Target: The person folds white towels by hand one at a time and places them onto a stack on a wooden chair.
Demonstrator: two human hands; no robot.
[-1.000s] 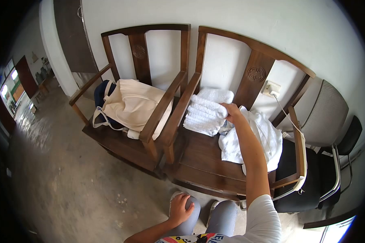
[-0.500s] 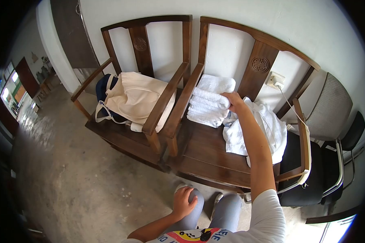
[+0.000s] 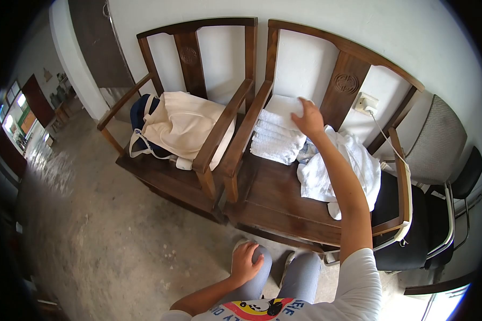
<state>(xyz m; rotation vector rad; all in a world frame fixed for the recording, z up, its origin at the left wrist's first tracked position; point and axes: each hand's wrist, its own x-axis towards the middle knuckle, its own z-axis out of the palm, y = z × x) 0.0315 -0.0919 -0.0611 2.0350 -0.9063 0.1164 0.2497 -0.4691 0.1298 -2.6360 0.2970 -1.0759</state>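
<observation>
Head view, the only 1. Right hand is open: thumb and fingers spread apart, nothing clasped. It's at the upper right edge of the folded white towel stack, arm reaching in from the lower right. Thumb side is over the top towel; can't quite tell from this angle if the tip touches the fabric or sits just above it.

Left hand lies on the left knee, palm down, fingers loosely bent, thumb off to the side. No object in it.

Towel stack: on the seat of the right wooden chair, rear left corner, close to the left armrest. Several layers, folded edges facing front, top layer lying flat. Just right of it on the same seat, a crumpled white cloth, partly hidden by the right forearm.

Left wooden chair, just beside: cream bag slumped on the seat, dark blue item tucked against its left side.

Wall behind: socket with 1 plug in, white cord running down toward the right chair's far armrest. Past that, a grey chair back and black seat.
</observation>
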